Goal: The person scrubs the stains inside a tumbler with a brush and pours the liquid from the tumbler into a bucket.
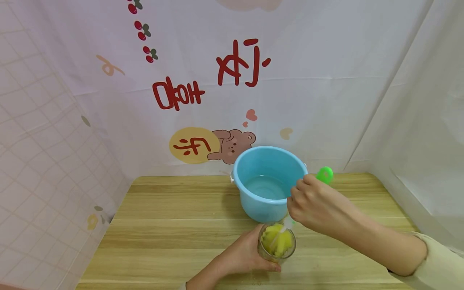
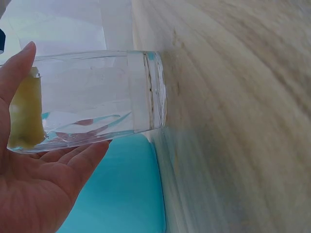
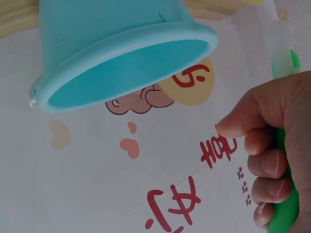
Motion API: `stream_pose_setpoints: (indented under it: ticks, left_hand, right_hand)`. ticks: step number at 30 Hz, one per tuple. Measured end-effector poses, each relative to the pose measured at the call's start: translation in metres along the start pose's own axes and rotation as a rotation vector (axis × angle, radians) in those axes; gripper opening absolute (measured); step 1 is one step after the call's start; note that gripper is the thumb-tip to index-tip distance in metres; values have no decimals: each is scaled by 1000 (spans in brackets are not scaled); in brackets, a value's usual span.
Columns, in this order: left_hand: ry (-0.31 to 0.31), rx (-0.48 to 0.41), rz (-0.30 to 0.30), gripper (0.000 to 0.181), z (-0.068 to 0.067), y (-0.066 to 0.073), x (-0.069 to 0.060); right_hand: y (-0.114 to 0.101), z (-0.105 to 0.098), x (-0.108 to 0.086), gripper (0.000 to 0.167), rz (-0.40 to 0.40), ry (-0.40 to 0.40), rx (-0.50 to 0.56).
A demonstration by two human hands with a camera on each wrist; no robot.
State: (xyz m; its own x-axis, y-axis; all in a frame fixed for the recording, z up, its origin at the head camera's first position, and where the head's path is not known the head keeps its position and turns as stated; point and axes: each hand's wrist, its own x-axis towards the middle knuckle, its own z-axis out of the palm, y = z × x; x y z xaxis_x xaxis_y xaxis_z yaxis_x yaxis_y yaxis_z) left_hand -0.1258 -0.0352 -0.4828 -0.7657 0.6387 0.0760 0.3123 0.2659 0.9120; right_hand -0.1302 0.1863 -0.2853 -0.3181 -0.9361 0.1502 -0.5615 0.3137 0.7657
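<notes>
A clear glass cup (image 1: 262,250) is held by my left hand (image 1: 243,253), thumb on one side and fingers on the other. In the left wrist view, the base of the glass (image 2: 97,87) is at the wooden tabletop; I cannot tell if it touches. My right hand (image 1: 311,203) grips the green handle (image 1: 325,175) of a sponge cup brush. The handle (image 3: 284,213) runs through the curled fingers in the right wrist view. Its white neck (image 1: 288,222) leads down to a yellow sponge head (image 1: 277,239), which is inside the upper part of the glass.
A light blue bucket (image 1: 250,203) with water (image 1: 266,187) in it stands just behind the glass, close to the right hand. The wooden table (image 1: 163,229) ends at a white printed cloth (image 1: 308,60) at the back, with more cloth at both sides.
</notes>
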Motion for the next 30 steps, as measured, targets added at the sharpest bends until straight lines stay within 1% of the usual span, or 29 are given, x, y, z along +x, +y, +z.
stream_pose_setpoints:
  ticks: [5, 13, 17, 21, 26, 30]
  left_hand:
    - [-13, -16, 2, 85, -2, 0, 0]
    - [-14, 9, -14, 83, -2, 2, -1]
    - [-15, 14, -12, 84, -1, 1, -1]
    - [-14, 17, 5, 84, 0, 1, 0]
    - [-6, 35, 13, 85, 0, 1, -1]
    - [-10, 31, 16, 85, -1, 2, -1]
  right_hand:
    - [3, 0, 12, 47, -8, -63, -36]
    - [9, 7, 21, 43, -19, -96, -76]
    - [12, 14, 22, 42, 1, -104, -52]
    - [17, 20, 20, 39, 26, -115, -13]
    - [20, 26, 16, 41, 46, -116, 22]
    - [21, 30, 11, 42, 53, -112, 36]
